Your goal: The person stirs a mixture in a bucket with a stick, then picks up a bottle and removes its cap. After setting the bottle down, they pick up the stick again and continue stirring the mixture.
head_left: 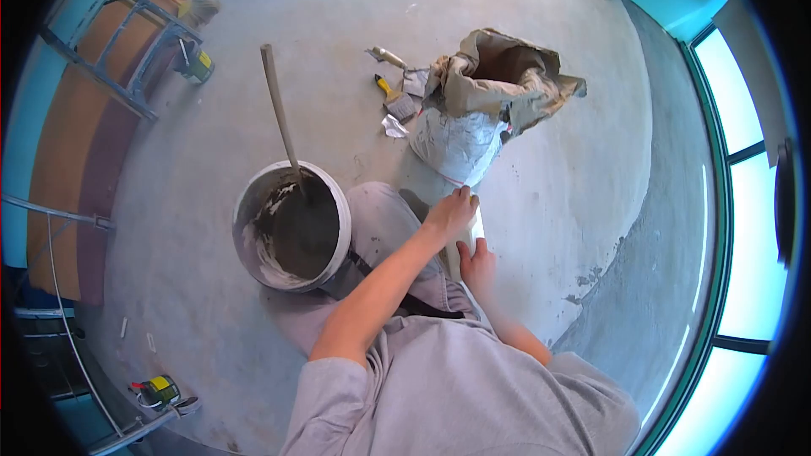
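Flat white blade (478, 226) sits at scene centre, just near of a crumpled, dusty paper sack (473, 118). The left hand (450, 213) is clenched over its far end and the right hand (478, 267) grasps its near end. To the left, a round bucket (250, 203) holds wet grey mortar and a wooden stick (277, 101).

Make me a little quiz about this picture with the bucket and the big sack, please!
1. True or false: the long stick stands in the bucket of grey mix.
2. Which thing lies beside the open sack? A) a scraper with a yellow handle B) a red ball C) a green bottle
3. Fill in the gap: the left hand and the right hand are close together at the foot of the ____.

Key: 1 true; 2 A; 3 sack.
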Motion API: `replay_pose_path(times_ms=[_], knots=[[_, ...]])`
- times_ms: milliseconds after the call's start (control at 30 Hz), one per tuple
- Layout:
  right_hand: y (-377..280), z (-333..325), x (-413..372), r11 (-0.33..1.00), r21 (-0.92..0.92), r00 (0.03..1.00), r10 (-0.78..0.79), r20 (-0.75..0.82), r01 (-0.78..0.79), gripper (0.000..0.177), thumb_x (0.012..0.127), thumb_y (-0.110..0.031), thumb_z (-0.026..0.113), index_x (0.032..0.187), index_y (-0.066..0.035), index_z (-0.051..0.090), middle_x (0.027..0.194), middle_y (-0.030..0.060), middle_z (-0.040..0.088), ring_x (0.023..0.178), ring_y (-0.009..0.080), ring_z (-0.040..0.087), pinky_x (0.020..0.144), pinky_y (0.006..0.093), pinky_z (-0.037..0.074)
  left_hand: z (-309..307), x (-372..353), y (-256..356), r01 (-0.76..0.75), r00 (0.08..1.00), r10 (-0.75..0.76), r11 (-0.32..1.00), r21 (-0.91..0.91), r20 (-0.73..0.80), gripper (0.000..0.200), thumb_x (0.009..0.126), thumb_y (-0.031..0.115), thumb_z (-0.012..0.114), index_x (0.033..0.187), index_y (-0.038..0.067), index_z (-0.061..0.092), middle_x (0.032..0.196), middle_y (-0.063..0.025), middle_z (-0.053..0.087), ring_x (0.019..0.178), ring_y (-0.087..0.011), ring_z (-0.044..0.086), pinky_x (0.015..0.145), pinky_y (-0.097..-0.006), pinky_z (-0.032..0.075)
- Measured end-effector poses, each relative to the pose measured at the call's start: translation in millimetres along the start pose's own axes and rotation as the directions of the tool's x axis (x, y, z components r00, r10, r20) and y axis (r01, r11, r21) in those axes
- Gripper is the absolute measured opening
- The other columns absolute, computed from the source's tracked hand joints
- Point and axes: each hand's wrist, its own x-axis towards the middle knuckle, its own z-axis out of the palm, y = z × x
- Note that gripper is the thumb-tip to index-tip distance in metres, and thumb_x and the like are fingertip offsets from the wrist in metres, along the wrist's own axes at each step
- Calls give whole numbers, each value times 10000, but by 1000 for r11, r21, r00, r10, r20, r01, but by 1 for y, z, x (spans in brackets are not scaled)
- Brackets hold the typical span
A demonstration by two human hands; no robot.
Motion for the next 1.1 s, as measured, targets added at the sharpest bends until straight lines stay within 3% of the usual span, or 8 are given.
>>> replay_pose_path(times_ms=[200, 300, 400, 633, 733, 933, 1033, 1100], knots=[[-1, 0, 0, 1000, -2, 1000, 10, -2, -10, 352, 851, -316, 625, 866, 21, 527, 691, 275, 617, 653, 470, 587, 655, 527, 433, -10, 24, 10, 333, 928, -303, 936, -117, 217, 479, 865, 433, 587, 978, -33, 608, 896, -153, 633, 717, -264, 668, 609, -367, 554], [6, 4, -4, 1000, 4, 999, -22, -25, 22, 344, 848, -311, 628, 880, 16, 528, 700, 272, 623, 653, 466, 591, 658, 522, 435, -44, 34, 9, 418, 853, -348, 902, -110, 389, 412, 823, 369, 644, 988, -8, 621, 1020, -172, 615, 837, -262, 664, 661, -396, 548], [4, 6, 3, 1000, 12, 999, -14, -34, 15, 337, 845, -306, 631, 892, 12, 532, 702, 270, 625, 644, 463, 590, 654, 519, 435, -15, 9, -13, -97, 990, 117, 973, -210, 84, 277, 815, 232, 633, 1001, 26, 632, 1132, -173, 570, 961, -282, 629, 706, -400, 540], [5, 5, -1, 1000, -27, 999, -14, -30, 13, 355, 856, -326, 620, 899, 14, 532, 704, 266, 620, 641, 470, 571, 674, 520, 418, -16, 11, 4, 40, 991, -27, 995, -95, 133, 257, 775, 80, 584, 1022, 10, 572, 1091, -217, 541, 870, -310, 647, 691, -372, 555], [1, 2, -1, 1000, -22, 1000, 9, -11, -9, 359, 859, -333, 615, 896, 15, 530, 719, 270, 621, 677, 468, 577, 695, 512, 414, -3, 8, 1, 10, 1000, -10, 1000, -7, 25, 268, 818, 157, 596, 988, -43, 544, 1016, -239, 570, 756, -300, 667, 624, -362, 556], [2, 3, 0, 1000, 17, 1000, 13, -7, -13, 365, 855, -336, 624, 902, 14, 534, 738, 273, 624, 689, 460, 588, 690, 497, 416, -3, 14, 18, 413, 910, -411, 899, -142, 50, 457, 868, 371, 600, 957, -72, 538, 893, -198, 624, 660, -298, 667, 554, -368, 545], [4, 5, 0, 1000, 14, 1000, 22, -4, -22, 355, 857, -331, 618, 908, 10, 536, 738, 259, 632, 678, 445, 587, 725, 472, 404, -28, 23, 9, 466, 862, -404, 869, -166, 306, 457, 843, 390, 624, 969, -46, 564, 968, -190, 617, 730, -314, 672, 602, -379, 549], [5, 5, 1, 1000, 10, 1000, 2, -19, -1, 354, 858, -328, 621, 900, 13, 534, 729, 265, 626, 679, 454, 587, 692, 490, 415, -30, 19, 11, 343, 935, -322, 927, -148, 151, 412, 850, 375, 618, 969, -18, 585, 1017, -182, 606, 765, -329, 666, 641, -396, 548]])
